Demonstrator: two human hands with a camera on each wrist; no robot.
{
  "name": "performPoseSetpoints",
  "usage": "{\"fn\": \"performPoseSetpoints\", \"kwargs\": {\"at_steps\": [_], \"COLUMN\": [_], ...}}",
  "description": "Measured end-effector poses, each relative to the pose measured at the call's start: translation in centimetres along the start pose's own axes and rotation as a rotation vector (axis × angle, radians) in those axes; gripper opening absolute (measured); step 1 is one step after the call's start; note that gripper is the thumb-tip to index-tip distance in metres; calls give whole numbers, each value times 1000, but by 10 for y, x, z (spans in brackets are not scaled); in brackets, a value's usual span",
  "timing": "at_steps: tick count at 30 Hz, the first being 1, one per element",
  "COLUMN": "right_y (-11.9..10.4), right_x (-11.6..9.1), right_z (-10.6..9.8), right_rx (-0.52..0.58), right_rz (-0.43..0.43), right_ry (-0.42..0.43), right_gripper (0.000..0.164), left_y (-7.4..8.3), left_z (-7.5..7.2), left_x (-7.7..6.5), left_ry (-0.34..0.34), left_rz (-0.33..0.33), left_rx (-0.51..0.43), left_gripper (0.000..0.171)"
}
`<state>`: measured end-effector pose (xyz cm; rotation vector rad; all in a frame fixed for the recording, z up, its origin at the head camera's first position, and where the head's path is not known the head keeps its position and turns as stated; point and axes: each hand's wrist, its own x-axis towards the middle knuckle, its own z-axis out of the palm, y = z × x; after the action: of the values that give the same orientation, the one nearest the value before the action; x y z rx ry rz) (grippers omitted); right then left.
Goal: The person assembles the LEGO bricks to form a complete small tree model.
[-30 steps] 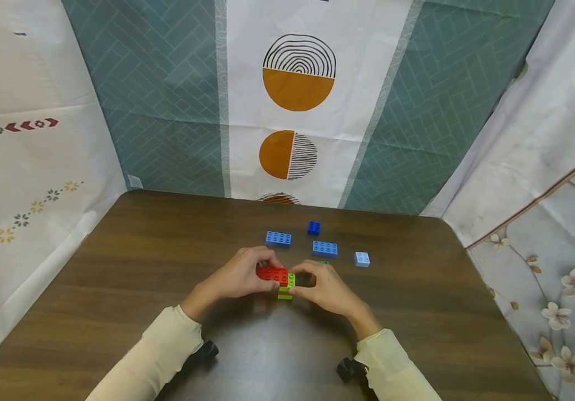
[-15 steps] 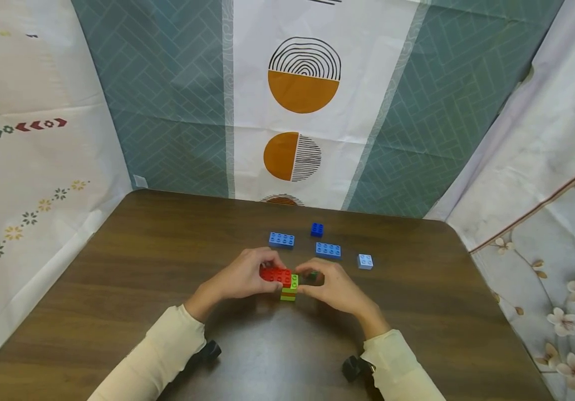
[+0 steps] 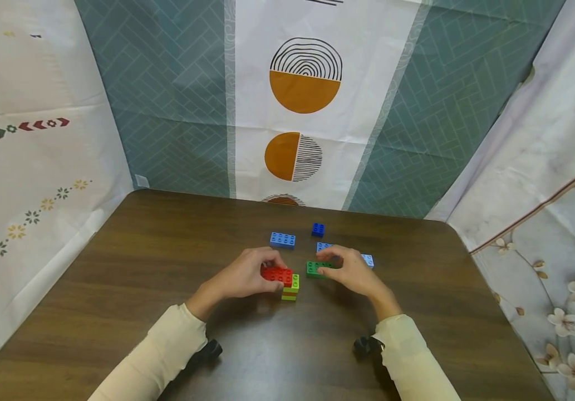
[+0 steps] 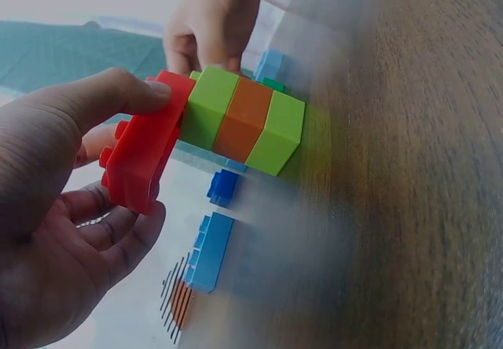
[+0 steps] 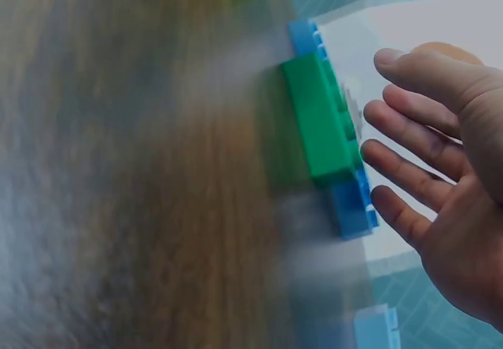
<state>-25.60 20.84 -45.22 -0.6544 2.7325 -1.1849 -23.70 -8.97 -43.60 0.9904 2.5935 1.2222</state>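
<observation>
My left hand [image 3: 239, 273] grips a red building brick [image 3: 276, 275] between thumb and fingers. The red brick overhangs to the left at the top of a small stack; the left wrist view shows a lime brick [image 4: 211, 107], an orange-brown brick [image 4: 242, 123] and another lime brick [image 4: 278, 134] below it. Studs of the upper lime brick show to the right of the red one. My right hand [image 3: 352, 273] hovers over a green brick [image 3: 315, 269], thumb and fingers apart, holding nothing. In the right wrist view its fingertips are close to the studs of the green brick [image 5: 318, 119].
Behind the hands on the brown wooden table [image 3: 177, 239] lie a long blue brick [image 3: 282, 240], a small dark blue brick [image 3: 318, 229] and a second long blue brick [image 3: 323, 247], partly covered by my right hand. A pale blue brick [image 3: 368, 260] peeks out behind that hand.
My right hand has left the stack and moved right and a little back, to the green brick. My left hand keeps its grip on the red brick. The head view has shifted slightly.
</observation>
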Motion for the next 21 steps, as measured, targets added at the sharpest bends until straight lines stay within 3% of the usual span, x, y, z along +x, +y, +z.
{"fn": "performPoseSetpoints", "kwargs": {"at_steps": [12,21], "right_y": [21,20], "right_x": [7,7], "right_z": [7,8], "right_rx": [7,0], "right_rz": [64,85], "right_ry": [-50,-62], "right_gripper": [33,30], "left_y": [-1,-1], "left_z": [1,0], "left_x": [0,-1], "left_ry": [-6,0], "left_rz": [-9,-6], "left_rx": [-3,-7], "left_gripper": [25,25]}}
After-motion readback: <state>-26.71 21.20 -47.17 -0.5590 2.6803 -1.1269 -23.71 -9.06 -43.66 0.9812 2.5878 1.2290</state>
